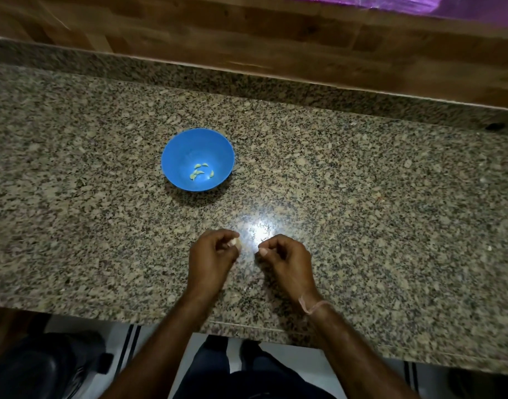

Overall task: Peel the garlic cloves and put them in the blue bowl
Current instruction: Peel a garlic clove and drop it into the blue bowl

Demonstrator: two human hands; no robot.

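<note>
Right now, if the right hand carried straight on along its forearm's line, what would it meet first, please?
Probably the blue bowl, near its right rim: the right hand aims forward and left, passing the left hand over counter. Depth is unclear.

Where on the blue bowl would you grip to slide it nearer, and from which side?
Pinch the near rim of the blue bowl, coming from the person's side. It stands upright and open, has no handle, and the peeled cloves lie low inside, clear of the rim.

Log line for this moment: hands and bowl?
left hand: pinches garlic clove | right hand: curled, contents unclear | blue bowl: several peeled cloves inside
</note>
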